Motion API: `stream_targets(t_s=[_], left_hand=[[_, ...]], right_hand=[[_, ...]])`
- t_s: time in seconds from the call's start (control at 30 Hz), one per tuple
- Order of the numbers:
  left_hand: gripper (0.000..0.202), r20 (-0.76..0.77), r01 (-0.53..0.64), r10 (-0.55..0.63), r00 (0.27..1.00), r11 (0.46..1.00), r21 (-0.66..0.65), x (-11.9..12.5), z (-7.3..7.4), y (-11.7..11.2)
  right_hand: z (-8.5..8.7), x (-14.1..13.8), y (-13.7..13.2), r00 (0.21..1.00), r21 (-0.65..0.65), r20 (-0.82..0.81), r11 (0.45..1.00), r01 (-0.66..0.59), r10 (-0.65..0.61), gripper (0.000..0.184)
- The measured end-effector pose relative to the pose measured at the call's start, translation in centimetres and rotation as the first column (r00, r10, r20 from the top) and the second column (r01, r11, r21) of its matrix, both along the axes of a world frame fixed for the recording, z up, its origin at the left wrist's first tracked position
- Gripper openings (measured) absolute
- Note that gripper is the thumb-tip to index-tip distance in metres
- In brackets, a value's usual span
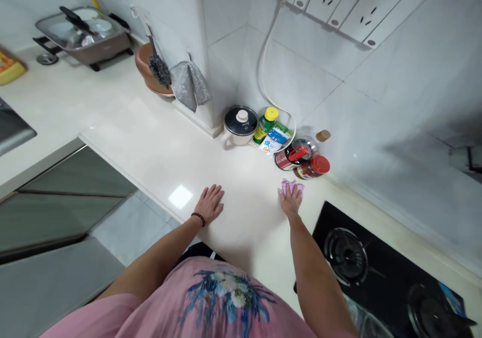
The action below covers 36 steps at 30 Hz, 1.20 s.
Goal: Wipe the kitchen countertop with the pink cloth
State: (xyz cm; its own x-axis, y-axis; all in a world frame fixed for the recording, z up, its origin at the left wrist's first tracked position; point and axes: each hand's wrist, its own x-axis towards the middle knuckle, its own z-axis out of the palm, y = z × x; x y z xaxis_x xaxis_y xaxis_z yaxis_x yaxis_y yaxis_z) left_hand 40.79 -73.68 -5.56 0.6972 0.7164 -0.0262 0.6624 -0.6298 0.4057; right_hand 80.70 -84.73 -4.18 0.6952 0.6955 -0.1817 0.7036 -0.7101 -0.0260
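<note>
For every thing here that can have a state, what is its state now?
left hand: flat on the countertop, holds nothing
right hand: pressed on the pink cloth
pink cloth: crumpled, under the fingers
small pot: lid on
red-capped jar: capped, lying on its side
gas stove: no flame visible

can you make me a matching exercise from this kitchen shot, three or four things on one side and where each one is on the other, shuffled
Things:
1. left hand
2. right hand
3. pot
4. red-lidded jar

Places or states:
A. lying on its side, just beyond the pink cloth
B. flat on the bare counter, holding nothing
C. in the corner beside the yellow-capped bottle
D. pressing on the pink cloth, near the stove

Pairs: 1-B, 2-D, 3-C, 4-A
</note>
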Motion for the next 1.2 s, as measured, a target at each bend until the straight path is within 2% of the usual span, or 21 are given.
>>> stream_targets(t_s=[0.17, 0.57, 0.67, 0.77, 0.87, 0.97, 1.03, 1.2], left_hand=[[0.061, -0.007, 0.001, -0.001, 1.000, 1.000, 0.009, 0.1, 0.0, 0.1], [0.064, -0.029, 0.003, -0.004, 1.000, 0.999, -0.038, 0.4, 0.8, 0.1], [0.064, -0.017, -0.002, 0.002, 1.000, 0.999, -0.034, 0.5, 0.9, 0.1], [0.063, -0.005, -0.007, 0.007, 1.000, 1.000, -0.029, 0.5, 0.8, 0.0], [0.063, -0.006, -0.003, 0.003, 1.000, 0.999, -0.037, 0.5, 0.9, 0.0], [0.063, -0.012, -0.003, 0.003, 1.000, 0.999, -0.041, 0.5, 0.9, 0.0], [0.063, -0.015, -0.004, 0.003, 1.000, 0.999, -0.040, 0.5, 0.9, 0.0], [0.063, 0.000, -0.003, 0.003, 1.000, 0.999, -0.037, 0.3, 0.6, -0.1]], right_hand=[[-0.3, -6.3, -4.5, 0.997, -0.023, -0.055, 0.998, -0.051, 0.050, 0.073], [-1.7, -23.1, -20.5, 0.989, 0.090, -0.048, 0.987, -0.135, 0.140, 0.063], [-2.5, -26.0, -23.7, 0.986, 0.116, -0.044, 0.981, -0.156, 0.162, 0.062], [-3.2, -27.4, -25.5, 0.980, 0.156, -0.024, 0.969, -0.193, 0.199, 0.063], [-3.4, -27.1, -25.5, 0.971, 0.188, 0.010, 0.954, -0.235, 0.237, 0.063], [-2.9, -25.6, -23.3, 0.970, 0.200, 0.018, 0.950, -0.240, 0.241, 0.061], [-2.3, -23.9, -20.9, 0.975, 0.171, -0.005, 0.960, -0.219, 0.224, 0.061], [-0.6, -18.0, -13.3, 0.981, 0.000, -0.104, 0.987, -0.162, 0.161, 0.067]])
